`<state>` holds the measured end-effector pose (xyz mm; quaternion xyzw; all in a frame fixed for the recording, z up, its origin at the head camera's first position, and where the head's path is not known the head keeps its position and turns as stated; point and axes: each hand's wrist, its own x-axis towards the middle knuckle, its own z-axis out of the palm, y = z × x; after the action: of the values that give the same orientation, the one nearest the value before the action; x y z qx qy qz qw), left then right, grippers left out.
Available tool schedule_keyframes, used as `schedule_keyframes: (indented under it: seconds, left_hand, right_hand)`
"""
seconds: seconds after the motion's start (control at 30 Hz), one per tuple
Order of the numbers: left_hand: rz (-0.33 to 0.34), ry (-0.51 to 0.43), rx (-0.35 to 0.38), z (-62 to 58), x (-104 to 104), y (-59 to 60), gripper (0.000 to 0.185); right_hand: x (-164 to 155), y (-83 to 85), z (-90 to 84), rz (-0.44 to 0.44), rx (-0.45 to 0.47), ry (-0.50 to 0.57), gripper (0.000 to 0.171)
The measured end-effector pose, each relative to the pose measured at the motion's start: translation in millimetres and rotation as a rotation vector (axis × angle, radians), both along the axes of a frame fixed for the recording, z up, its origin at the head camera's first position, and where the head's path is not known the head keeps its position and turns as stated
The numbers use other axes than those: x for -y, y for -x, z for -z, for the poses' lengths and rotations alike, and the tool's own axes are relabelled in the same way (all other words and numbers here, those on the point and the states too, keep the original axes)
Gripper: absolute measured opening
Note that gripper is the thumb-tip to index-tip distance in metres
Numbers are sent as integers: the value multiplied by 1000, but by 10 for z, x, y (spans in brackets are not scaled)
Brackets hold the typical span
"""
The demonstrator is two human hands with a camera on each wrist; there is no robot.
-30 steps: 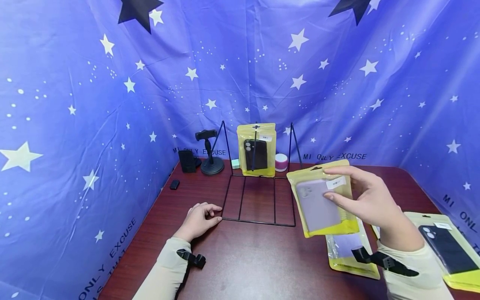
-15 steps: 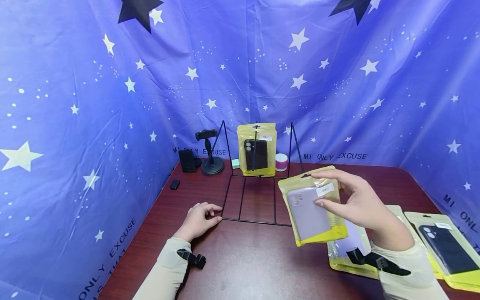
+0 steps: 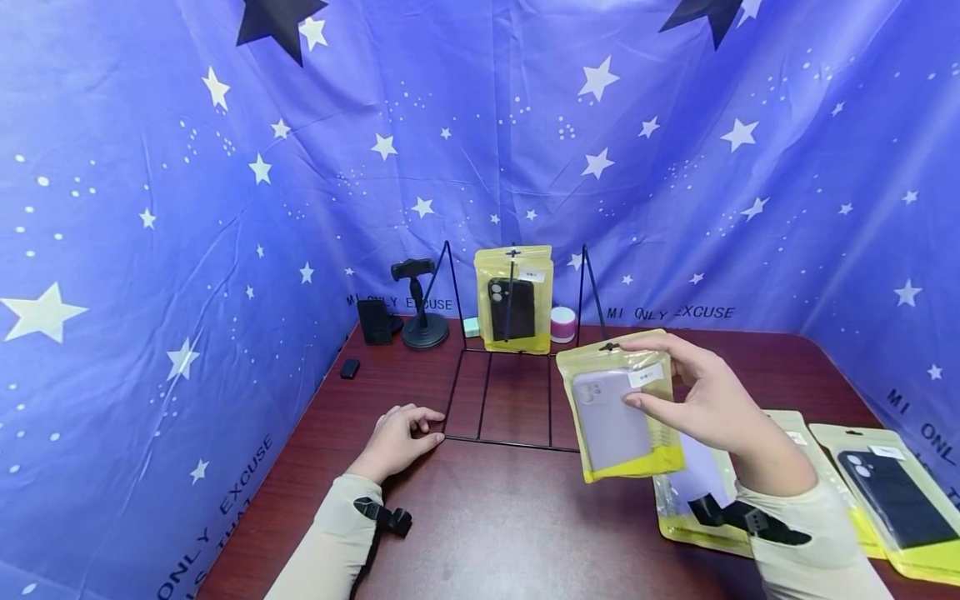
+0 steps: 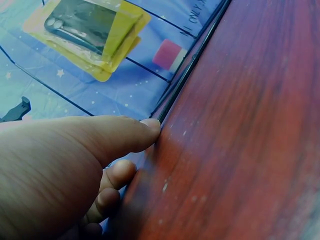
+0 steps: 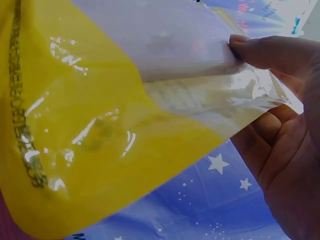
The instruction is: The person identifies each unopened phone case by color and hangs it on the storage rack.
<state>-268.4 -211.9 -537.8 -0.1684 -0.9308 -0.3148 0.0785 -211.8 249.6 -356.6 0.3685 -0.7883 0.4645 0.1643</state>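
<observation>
My right hand (image 3: 712, 408) pinches the upper right of a yellow-and-clear pouch (image 3: 611, 425) between thumb and fingers, holding it above the table. Inside the pouch is a light purple phone case with a white label; the hang hole at its top shows. In the right wrist view the pouch's yellow bottom (image 5: 100, 125) fills much of the frame. A black wire display rack (image 3: 510, 443) stands on the table, and my left hand (image 3: 397, 442) pinches its front left corner. Another pouch (image 3: 525, 312), with a black phone case, hangs on the rack's middle hook.
Several more pouches lie at the right, one with a purple case (image 3: 697, 475), another with a black case (image 3: 896, 500). Behind the rack are a phone stand (image 3: 424, 329), a pink-and-white jar (image 3: 562, 325) and a small black item (image 3: 349, 368). Starry cloth surrounds the table.
My right hand has carried the purple-case pouch a little to the left, dipping and then rising slightly. The left hand and the rack stay put.
</observation>
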Motion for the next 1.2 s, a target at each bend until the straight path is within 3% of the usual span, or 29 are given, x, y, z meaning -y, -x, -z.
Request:
schedule_keyframes:
  seconds: [0.6, 1.03, 1.2]
  left_hand:
    - [14, -22, 1, -80, -15, -43, 29]
    - [11, -14, -2, -64, -16, -34, 28]
    - [15, -20, -1, -60, -21, -32, 28]
  right_hand:
    - [104, 217, 108, 138, -63, -6, 71]
    - [136, 436, 133, 170, 32, 25, 70]
    - [224, 403, 23, 205, 21, 27, 68]
